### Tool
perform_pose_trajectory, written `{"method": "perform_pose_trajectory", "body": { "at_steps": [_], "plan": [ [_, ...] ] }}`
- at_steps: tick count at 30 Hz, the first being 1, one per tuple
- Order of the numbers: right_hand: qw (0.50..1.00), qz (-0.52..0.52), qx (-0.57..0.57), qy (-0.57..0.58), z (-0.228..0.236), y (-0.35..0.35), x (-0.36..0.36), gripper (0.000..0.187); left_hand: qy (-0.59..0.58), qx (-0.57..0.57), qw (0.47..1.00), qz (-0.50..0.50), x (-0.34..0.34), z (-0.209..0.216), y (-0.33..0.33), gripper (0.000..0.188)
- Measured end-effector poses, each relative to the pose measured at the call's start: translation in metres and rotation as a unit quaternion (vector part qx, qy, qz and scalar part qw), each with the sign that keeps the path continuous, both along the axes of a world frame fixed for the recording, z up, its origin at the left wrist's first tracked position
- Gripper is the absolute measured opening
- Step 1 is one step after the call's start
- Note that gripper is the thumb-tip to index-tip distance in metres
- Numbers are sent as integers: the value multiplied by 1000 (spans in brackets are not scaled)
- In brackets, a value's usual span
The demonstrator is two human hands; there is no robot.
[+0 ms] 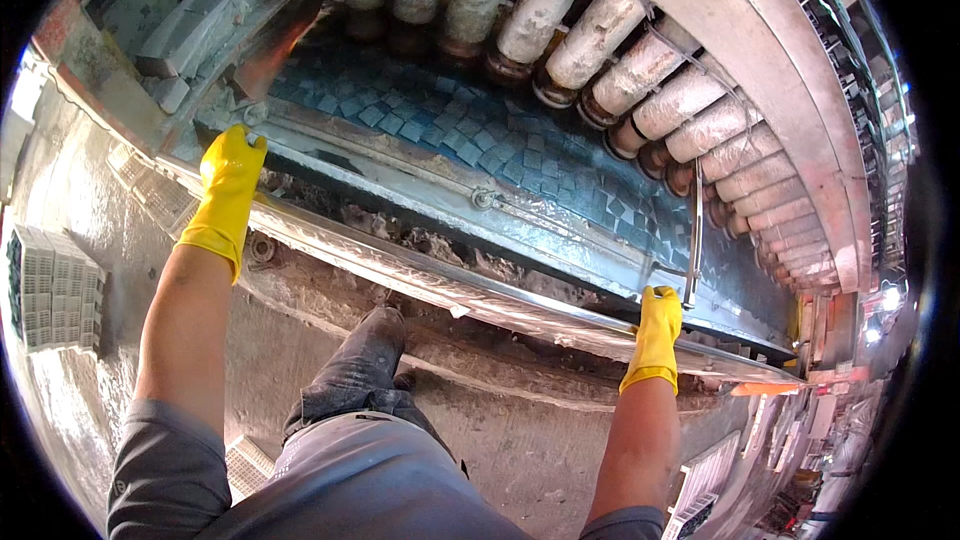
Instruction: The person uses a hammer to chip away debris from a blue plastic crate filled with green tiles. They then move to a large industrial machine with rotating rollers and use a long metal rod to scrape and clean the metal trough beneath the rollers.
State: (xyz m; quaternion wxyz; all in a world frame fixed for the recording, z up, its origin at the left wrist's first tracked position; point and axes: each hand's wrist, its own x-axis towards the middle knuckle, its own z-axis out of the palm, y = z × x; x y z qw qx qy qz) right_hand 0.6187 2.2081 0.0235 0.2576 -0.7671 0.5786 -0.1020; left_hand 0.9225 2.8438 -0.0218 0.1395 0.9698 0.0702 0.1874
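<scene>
Yellow-gloved left hand and right hand at a long metal panel.
A shiny rail crosses nearest the person's legs; just past it, both hands look closed over the panel's near edge, set well apart, presumably to keep it level, though the fingers' undersides are hidden. Beyond the panel lie blue square pieces, and farther off pale rollers in a row.
</scene>
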Motion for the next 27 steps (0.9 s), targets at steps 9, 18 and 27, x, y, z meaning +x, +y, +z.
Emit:
{"method": "perform_pose_trajectory", "body": {
  "at_steps": [9,18,27],
  "plan": [
    [1000,1,2,4,-7,7,-15,38,33,-4,999,9,-9,-5,5,48],
    [1000,-6,-4,14,-2,14,-12,38,12,-10,1000,9,-11,-8,8,49],
    [1000,-10,24,15,11,-8,21,40,7,0,1000,10,19,-6,1,49]
  ]
}}
